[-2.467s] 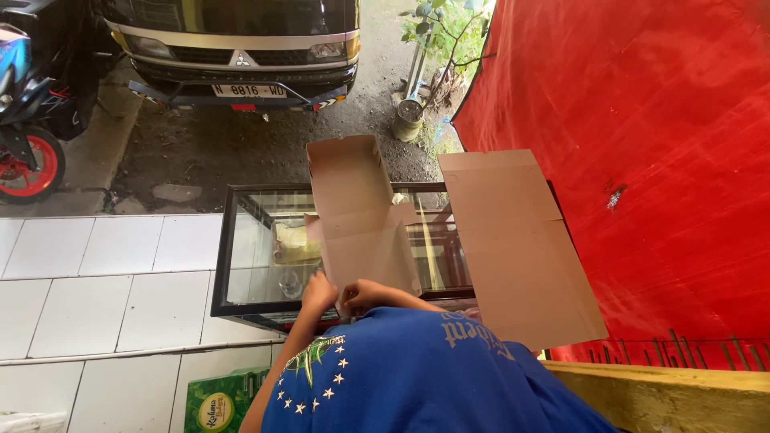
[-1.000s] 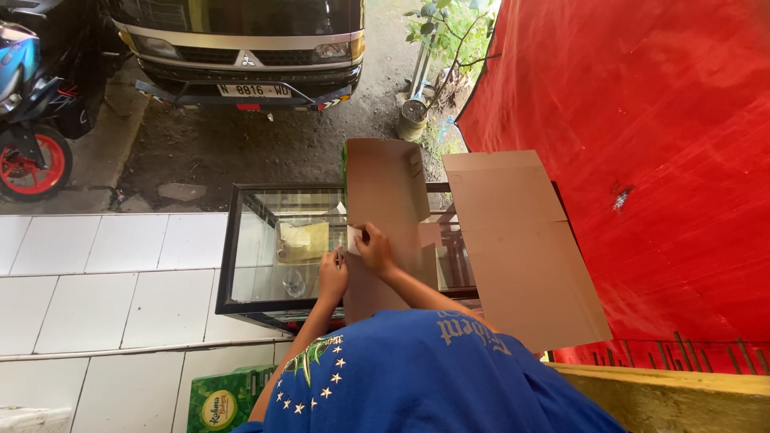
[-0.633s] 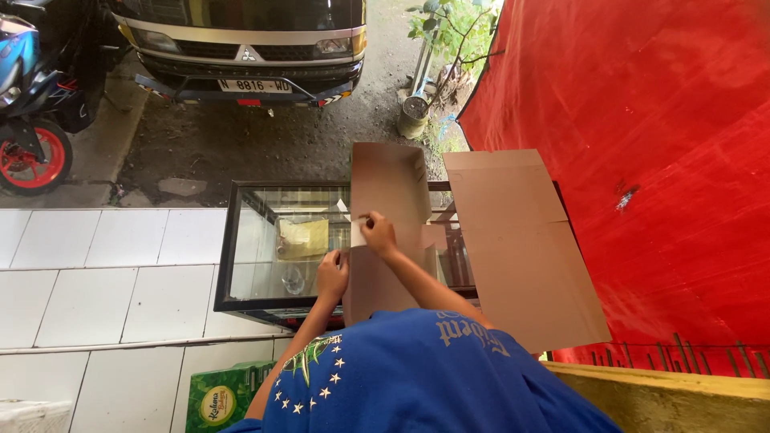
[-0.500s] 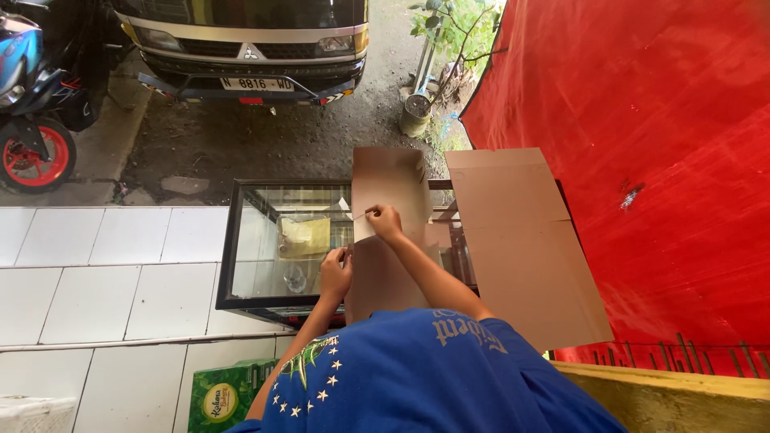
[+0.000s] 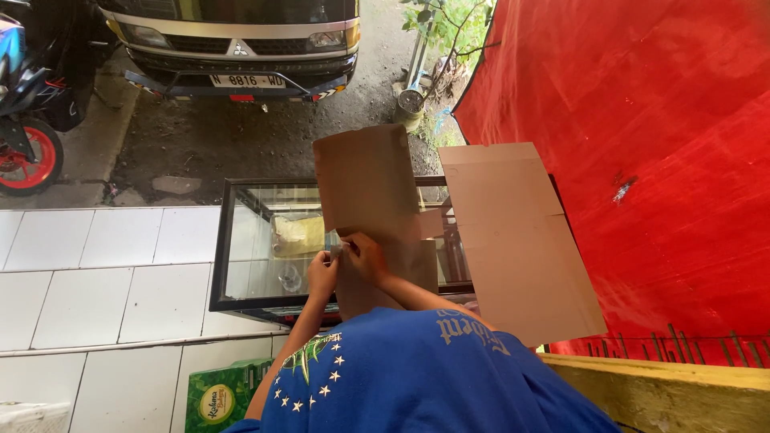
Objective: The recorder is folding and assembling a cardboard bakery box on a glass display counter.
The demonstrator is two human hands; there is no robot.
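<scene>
Head cam view, nearest thing first: a person in a blue T-shirt with small star prints [image 5: 417, 377] fills the bottom of the shot, both arms stretched forward. Left hand [image 5: 322, 271] and right hand [image 5: 365, 255] meet at the left edge of a tall brown cardboard sheet [image 5: 370, 192], fingers pinched together on that edge; can't tell if something small sits between the fingertips. Compared with half a second back, both hands look slightly lower on the sheet's edge and the sheet has swung more upright, its top now rising above the far rim.

Just past the fingers, the sheet stands in a black-framed glass tank [image 5: 265, 240], which sits on a white tiled ledge [image 5: 104, 265]. Right of the fingers, well apart, a bigger flat brown cardboard panel [image 5: 513, 240] leans against a red tarp sheet [image 5: 642, 160], same spot as before. Below and left of the hands, a green printed carton [image 5: 224, 397] pokes out under the ledge.

Far beyond the fingers: a parked truck's front [image 5: 241, 40] and, off to the left, a motorbike with a red-rimmed wheel [image 5: 28, 152].
</scene>
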